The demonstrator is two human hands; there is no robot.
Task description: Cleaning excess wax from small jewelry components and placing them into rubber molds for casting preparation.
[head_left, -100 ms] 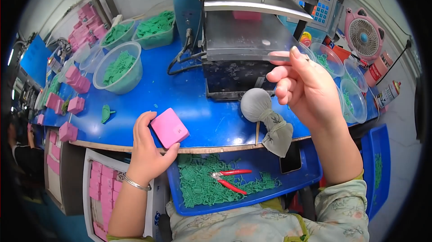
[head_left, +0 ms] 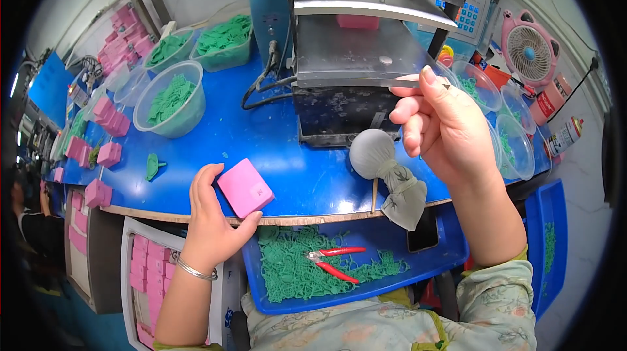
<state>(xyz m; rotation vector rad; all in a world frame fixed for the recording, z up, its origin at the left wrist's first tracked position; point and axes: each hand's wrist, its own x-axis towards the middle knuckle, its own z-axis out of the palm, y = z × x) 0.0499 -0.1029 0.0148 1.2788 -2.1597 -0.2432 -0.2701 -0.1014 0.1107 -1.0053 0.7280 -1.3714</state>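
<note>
My left hand (head_left: 210,230) curves around a pink block (head_left: 246,189) near the front edge of the blue table. Its fingers lie along the block's left side and its thumb meets the lower corner. Raised in front of the press, my right hand (head_left: 450,129) is pinched, thumb against index finger. A thin pale sliver with a dark end shows at the pinch; its kind is unclear. Below that hand, a grey cloth-wrapped ball (head_left: 373,152) with a tied tail lies on the table edge. A small green piece (head_left: 153,167) rests left of the block.
The press (head_left: 366,47) stands at the back with a pink block (head_left: 358,22) inside. Tubs of green pieces (head_left: 171,99) sit left and right. A blue tray (head_left: 366,293) below holds green scraps, red-handled cutters (head_left: 336,265) and a phone (head_left: 422,233). A pink fan (head_left: 528,50) stands right.
The view has shifted very slightly. Both hands and the pink block keep nearly the same places.
</note>
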